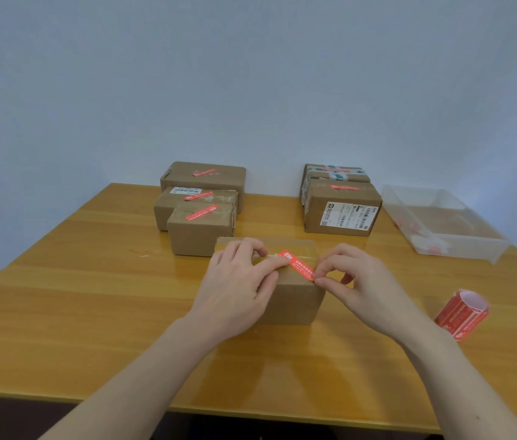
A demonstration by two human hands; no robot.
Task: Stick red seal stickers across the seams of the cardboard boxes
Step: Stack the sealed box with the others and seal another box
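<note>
A brown cardboard box (295,300) sits in the middle of the wooden table (92,312). A red seal sticker (298,265) lies slantwise over its taped top seam. My left hand (238,287) rests on the box's left side, its index finger stretched along the top to the sticker's left part. My right hand (355,281) pinches the sticker's right end between thumb and forefinger at the box's right edge. A roll of red stickers (461,314) lies on the table to the right.
Three boxes with red stickers (201,230) are grouped behind on the left, and two more (341,211) stand at the back right. A clear plastic tray (441,223) with a few red scraps sits at the far right. A pale wall rises behind.
</note>
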